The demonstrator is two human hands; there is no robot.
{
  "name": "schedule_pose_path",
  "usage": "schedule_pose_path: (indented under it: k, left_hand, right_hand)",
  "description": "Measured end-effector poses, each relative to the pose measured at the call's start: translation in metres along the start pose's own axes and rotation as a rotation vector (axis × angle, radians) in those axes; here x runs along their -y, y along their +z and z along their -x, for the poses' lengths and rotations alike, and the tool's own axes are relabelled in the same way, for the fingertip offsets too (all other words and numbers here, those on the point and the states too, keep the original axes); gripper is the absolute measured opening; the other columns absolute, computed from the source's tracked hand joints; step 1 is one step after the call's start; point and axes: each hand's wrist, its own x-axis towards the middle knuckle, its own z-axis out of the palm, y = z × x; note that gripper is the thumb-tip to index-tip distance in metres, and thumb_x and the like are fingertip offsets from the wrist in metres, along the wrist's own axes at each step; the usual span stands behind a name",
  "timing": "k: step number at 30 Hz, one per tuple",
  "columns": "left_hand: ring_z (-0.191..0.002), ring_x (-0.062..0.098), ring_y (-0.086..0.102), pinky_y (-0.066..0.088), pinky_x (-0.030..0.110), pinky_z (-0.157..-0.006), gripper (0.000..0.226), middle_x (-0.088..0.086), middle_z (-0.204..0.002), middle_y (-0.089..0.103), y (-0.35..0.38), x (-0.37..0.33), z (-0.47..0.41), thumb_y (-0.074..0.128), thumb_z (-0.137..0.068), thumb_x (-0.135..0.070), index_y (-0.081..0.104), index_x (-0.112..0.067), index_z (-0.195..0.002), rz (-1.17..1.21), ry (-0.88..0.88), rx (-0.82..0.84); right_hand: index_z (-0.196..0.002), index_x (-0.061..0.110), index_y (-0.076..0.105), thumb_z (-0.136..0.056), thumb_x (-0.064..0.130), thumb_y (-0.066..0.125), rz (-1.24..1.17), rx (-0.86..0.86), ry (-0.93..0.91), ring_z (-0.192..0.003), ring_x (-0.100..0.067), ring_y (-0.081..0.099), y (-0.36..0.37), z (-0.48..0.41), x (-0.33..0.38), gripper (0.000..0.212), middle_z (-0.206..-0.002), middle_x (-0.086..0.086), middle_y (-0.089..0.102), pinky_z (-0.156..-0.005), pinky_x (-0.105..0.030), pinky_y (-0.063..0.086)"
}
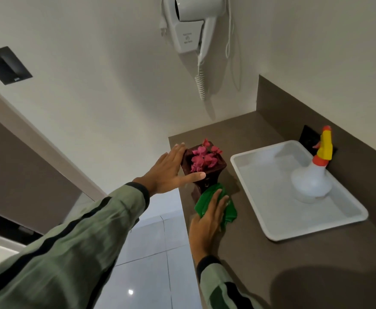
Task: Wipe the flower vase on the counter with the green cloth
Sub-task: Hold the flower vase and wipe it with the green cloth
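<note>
A dark brown square flower vase [216,169] with pink flowers [203,158] stands near the left edge of the brown counter [271,264]. My left hand [171,170] grips the vase's top rim, thumb across its near side and fingers on its left side. The green cloth [207,201] is pressed against the lower part of the vase. My right hand [207,217] lies flat on the cloth with fingers spread. The vase's base is hidden behind the cloth.
A white tray [329,228] sits on the counter to the right, holding a white spray bottle [314,179] with a yellow and orange head. A wall-mounted hair dryer [191,25] hangs above. The counter's left edge drops to a tiled floor [151,253].
</note>
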Motion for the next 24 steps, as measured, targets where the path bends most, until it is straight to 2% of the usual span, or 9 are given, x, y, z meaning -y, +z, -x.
schedule_pose_path:
  k: [5, 9, 11, 13, 15, 17, 19, 22, 24]
  left_hand:
    - [-0.150, 0.027, 0.018, 0.019, 0.053, -0.121, 0.114, 0.008, -0.165, 0.012, -0.001, -0.001, 0.000, 0.033, -0.069, -0.092, 0.011, -0.019, -0.154, -0.037, 0.002, 0.013]
    - [-0.150, 0.024, 0.016, 0.017, 0.054, -0.121, 0.115, 0.008, -0.166, 0.011, -0.001, -0.001, 0.002, 0.028, -0.070, -0.093, 0.009, -0.018, -0.154, -0.070, 0.004, 0.013]
    - [-0.151, 0.022, 0.012, 0.014, 0.053, -0.122, 0.114, 0.006, -0.166, 0.009, -0.001, -0.002, 0.002, 0.026, -0.071, -0.093, 0.007, -0.018, -0.155, -0.077, 0.004, 0.017]
    - [-0.152, 0.019, 0.008, 0.012, 0.052, -0.122, 0.112, 0.005, -0.166, 0.008, -0.001, -0.001, 0.002, 0.025, -0.073, -0.092, 0.005, -0.019, -0.155, -0.087, 0.008, 0.010]
    - [-0.152, 0.019, 0.007, 0.011, 0.053, -0.122, 0.110, 0.004, -0.166, 0.008, -0.002, 0.001, 0.002, 0.024, -0.074, -0.092, 0.004, -0.020, -0.155, -0.100, 0.014, 0.011]
    - [-0.152, 0.019, 0.008, 0.013, 0.053, -0.122, 0.109, 0.004, -0.166, 0.008, -0.001, 0.002, 0.001, 0.023, -0.075, -0.092, 0.004, -0.020, -0.155, -0.115, 0.022, 0.011]
    - [-0.152, 0.020, 0.009, 0.014, 0.053, -0.122, 0.110, 0.005, -0.166, 0.009, -0.001, 0.003, 0.001, 0.023, -0.075, -0.092, 0.005, -0.019, -0.155, -0.122, 0.023, 0.009]
    - [-0.152, 0.023, 0.011, 0.013, 0.054, -0.122, 0.112, 0.008, -0.166, 0.010, -0.002, 0.003, -0.001, 0.020, -0.073, -0.092, 0.005, -0.018, -0.155, -0.126, 0.028, 0.022]
    - [-0.151, 0.025, 0.013, 0.012, 0.054, -0.122, 0.113, 0.009, -0.165, 0.011, -0.002, 0.003, -0.002, 0.018, -0.071, -0.093, 0.005, -0.018, -0.155, -0.119, 0.039, 0.032]
  right_hand:
    - [-0.142, 0.005, 0.040, -0.069, -0.002, 0.080, 0.131, 0.065, -0.073, -0.133, -0.048, 0.038, 0.002, 0.017, -0.001, 0.082, -0.149, -0.026, 0.037, -0.089, -0.064, 0.049]
    - [-0.136, 0.006, 0.049, -0.065, -0.001, 0.084, 0.195, 0.116, -0.128, -0.126, -0.048, 0.048, -0.004, 0.025, -0.006, 0.080, -0.142, -0.024, 0.047, -0.083, -0.057, 0.057]
    - [-0.142, 0.013, 0.040, -0.075, 0.002, 0.078, 0.172, 0.170, -0.201, -0.134, -0.043, 0.040, -0.015, 0.027, -0.011, 0.078, -0.150, -0.019, 0.038, -0.094, -0.052, 0.053]
    - [-0.147, 0.022, 0.025, -0.087, 0.005, 0.066, 0.091, 0.224, -0.228, -0.141, -0.034, 0.031, -0.025, 0.029, -0.017, 0.075, -0.158, -0.011, 0.024, -0.107, -0.045, 0.043]
    - [-0.147, 0.023, 0.017, -0.086, 0.000, 0.064, -0.131, 0.122, -0.133, -0.140, -0.033, 0.033, -0.038, 0.028, -0.010, 0.080, -0.157, -0.011, 0.025, -0.107, -0.048, 0.043]
    - [-0.146, 0.028, 0.008, -0.084, -0.007, 0.064, -0.336, -0.094, -0.045, -0.137, -0.036, 0.037, -0.053, 0.018, 0.008, 0.091, -0.155, -0.016, 0.029, -0.104, -0.051, 0.045]
    - [-0.147, 0.032, -0.001, -0.085, -0.005, 0.063, -0.404, -0.239, -0.063, -0.136, -0.035, 0.038, -0.055, 0.000, 0.030, 0.096, -0.155, -0.017, 0.029, -0.105, -0.050, 0.043]
    - [-0.147, 0.030, -0.008, -0.087, -0.004, 0.061, -0.479, -0.196, -0.078, -0.145, -0.031, 0.018, -0.041, -0.015, 0.060, 0.097, -0.161, -0.013, 0.009, -0.114, -0.049, 0.029]
    - [-0.149, 0.021, -0.003, -0.086, -0.006, 0.061, -0.436, -0.206, -0.046, -0.146, -0.030, 0.009, -0.026, -0.011, 0.068, 0.093, -0.161, -0.014, 0.002, -0.112, -0.040, 0.021]
